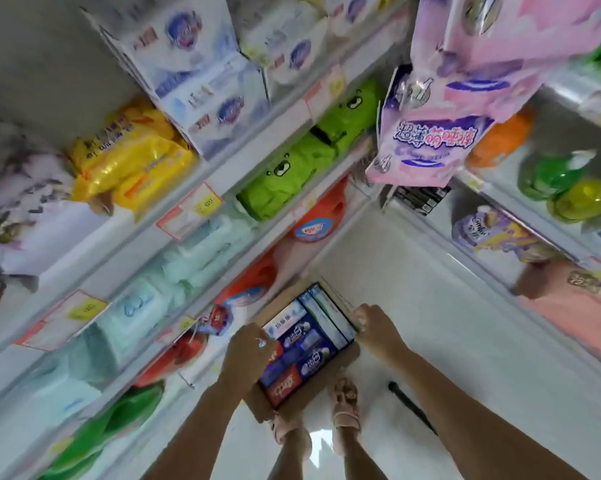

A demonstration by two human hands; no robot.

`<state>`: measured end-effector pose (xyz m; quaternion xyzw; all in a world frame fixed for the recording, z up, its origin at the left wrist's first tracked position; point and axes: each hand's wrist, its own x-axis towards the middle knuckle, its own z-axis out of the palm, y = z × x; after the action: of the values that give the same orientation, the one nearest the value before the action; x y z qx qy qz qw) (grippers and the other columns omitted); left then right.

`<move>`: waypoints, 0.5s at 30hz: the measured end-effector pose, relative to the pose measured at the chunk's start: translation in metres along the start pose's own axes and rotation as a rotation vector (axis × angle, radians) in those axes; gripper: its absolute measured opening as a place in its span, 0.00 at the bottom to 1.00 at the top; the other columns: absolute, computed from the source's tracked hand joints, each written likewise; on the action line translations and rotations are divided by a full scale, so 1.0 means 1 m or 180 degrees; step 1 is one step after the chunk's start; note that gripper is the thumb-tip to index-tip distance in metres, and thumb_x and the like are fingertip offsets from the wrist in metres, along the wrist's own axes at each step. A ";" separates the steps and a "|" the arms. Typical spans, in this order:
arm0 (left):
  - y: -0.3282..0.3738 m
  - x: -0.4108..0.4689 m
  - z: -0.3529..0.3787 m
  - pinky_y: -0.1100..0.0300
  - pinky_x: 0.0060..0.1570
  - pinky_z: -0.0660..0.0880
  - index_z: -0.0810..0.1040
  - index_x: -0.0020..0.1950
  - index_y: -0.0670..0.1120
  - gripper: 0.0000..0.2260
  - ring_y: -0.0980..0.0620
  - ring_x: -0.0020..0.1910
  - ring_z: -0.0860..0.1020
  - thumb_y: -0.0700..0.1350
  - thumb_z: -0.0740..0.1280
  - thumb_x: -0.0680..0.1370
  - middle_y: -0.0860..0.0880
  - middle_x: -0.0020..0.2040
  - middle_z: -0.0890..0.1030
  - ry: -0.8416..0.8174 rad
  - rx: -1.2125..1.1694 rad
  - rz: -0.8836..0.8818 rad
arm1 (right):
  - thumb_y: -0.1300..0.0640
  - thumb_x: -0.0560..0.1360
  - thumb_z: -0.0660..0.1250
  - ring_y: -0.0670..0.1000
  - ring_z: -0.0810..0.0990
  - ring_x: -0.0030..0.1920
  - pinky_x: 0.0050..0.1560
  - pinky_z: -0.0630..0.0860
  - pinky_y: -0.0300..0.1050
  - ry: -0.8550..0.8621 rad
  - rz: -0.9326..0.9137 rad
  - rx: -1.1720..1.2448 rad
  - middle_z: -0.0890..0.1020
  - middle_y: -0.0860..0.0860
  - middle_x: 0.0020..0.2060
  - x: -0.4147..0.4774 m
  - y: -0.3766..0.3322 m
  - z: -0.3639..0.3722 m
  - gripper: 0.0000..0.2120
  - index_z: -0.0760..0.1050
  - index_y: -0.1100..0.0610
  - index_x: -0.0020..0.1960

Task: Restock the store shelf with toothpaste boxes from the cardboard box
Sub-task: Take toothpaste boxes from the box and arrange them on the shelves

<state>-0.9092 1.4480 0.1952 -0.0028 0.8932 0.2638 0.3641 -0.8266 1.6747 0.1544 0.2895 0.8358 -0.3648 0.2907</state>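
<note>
An open cardboard box (344, 362) stands on the white floor at my feet, packed with several blue and red toothpaste boxes (306, 344) lying flat. My left hand (247, 348) reaches down over the box's left side, fingers curled above the toothpaste boxes; whether it holds one I cannot tell. My right hand (371, 322) grips the box's far right edge near the corner. The store shelf (195, 216) runs along my left, filled with packaged goods.
Yellow, green and pale blue packs and orange bottles fill the left shelves, with price tags (188, 211) on the rails. Pink packs (465, 98) hang at upper right above another shelf unit. My feet in pink sandals (344, 403) stand beside the box. A black rod (410, 407) lies on the floor.
</note>
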 end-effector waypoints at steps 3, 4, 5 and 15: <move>-0.067 0.045 0.058 0.64 0.41 0.69 0.69 0.38 0.52 0.09 0.44 0.42 0.80 0.41 0.65 0.75 0.44 0.41 0.80 -0.0151 0.0089 -0.0381 | 0.61 0.74 0.64 0.56 0.76 0.57 0.45 0.66 0.39 -0.0147 0.0067 -0.0178 0.77 0.58 0.57 0.039 0.025 0.058 0.14 0.73 0.62 0.60; -0.083 0.054 0.073 0.65 0.42 0.68 0.70 0.41 0.52 0.07 0.44 0.44 0.81 0.41 0.64 0.75 0.43 0.42 0.81 -0.0244 0.0212 -0.0301 | 0.60 0.75 0.64 0.56 0.76 0.59 0.49 0.68 0.41 -0.0227 0.0073 -0.0186 0.77 0.57 0.58 0.048 0.031 0.076 0.15 0.73 0.61 0.61; -0.099 0.061 0.085 0.65 0.44 0.67 0.73 0.45 0.51 0.04 0.43 0.50 0.80 0.42 0.64 0.76 0.42 0.48 0.81 -0.0357 0.0381 -0.0285 | 0.60 0.75 0.63 0.55 0.75 0.61 0.54 0.68 0.41 -0.0311 0.0051 -0.0205 0.77 0.57 0.60 0.057 0.037 0.094 0.16 0.72 0.61 0.63; -0.183 0.109 0.166 0.58 0.54 0.73 0.72 0.64 0.40 0.18 0.41 0.58 0.75 0.38 0.68 0.74 0.42 0.58 0.77 0.0295 0.1059 -0.0092 | 0.64 0.79 0.53 0.56 0.63 0.71 0.70 0.60 0.46 -0.0935 -0.1253 -0.1593 0.61 0.57 0.73 0.135 0.075 0.207 0.26 0.54 0.57 0.77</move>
<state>-0.8456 1.3897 -0.0607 0.0325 0.9403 0.1066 0.3217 -0.8074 1.5925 -0.0898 -0.0130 0.8884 -0.2355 0.3939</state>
